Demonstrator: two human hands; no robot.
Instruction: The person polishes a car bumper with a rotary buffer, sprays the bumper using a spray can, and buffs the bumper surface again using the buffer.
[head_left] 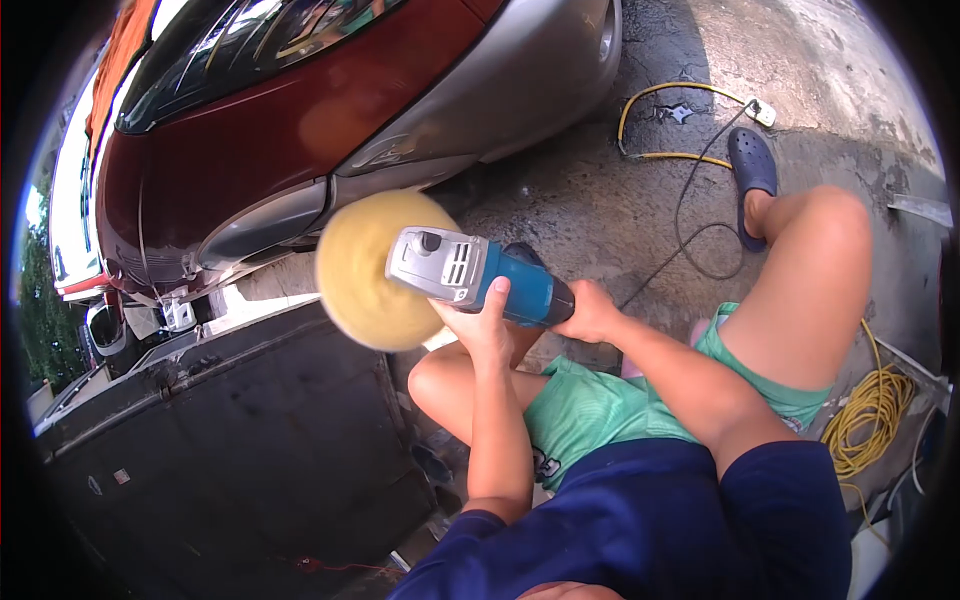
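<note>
A teal and silver power polisher [520, 285] with a round yellow pad [375, 270] is held in front of me. My left hand [480, 322] grips its body just behind the silver head, thumb on top. My right hand [592, 312] is wrapped round the dark rear end. The pad's face looks blurred, and its upper edge overlaps the lower side of a red and grey car [290, 110] in view; whether they touch I cannot tell. A dark cord [685, 200] runs from behind the tool toward a white socket block [761, 112].
A yellow cable [627, 112] loops on the concrete floor near the socket block. Coiled yellow cord [868, 425] lies at the right. A dark panel [240, 460] stands at the lower left. My bent legs and a dark blue clog [752, 165] flank the tool.
</note>
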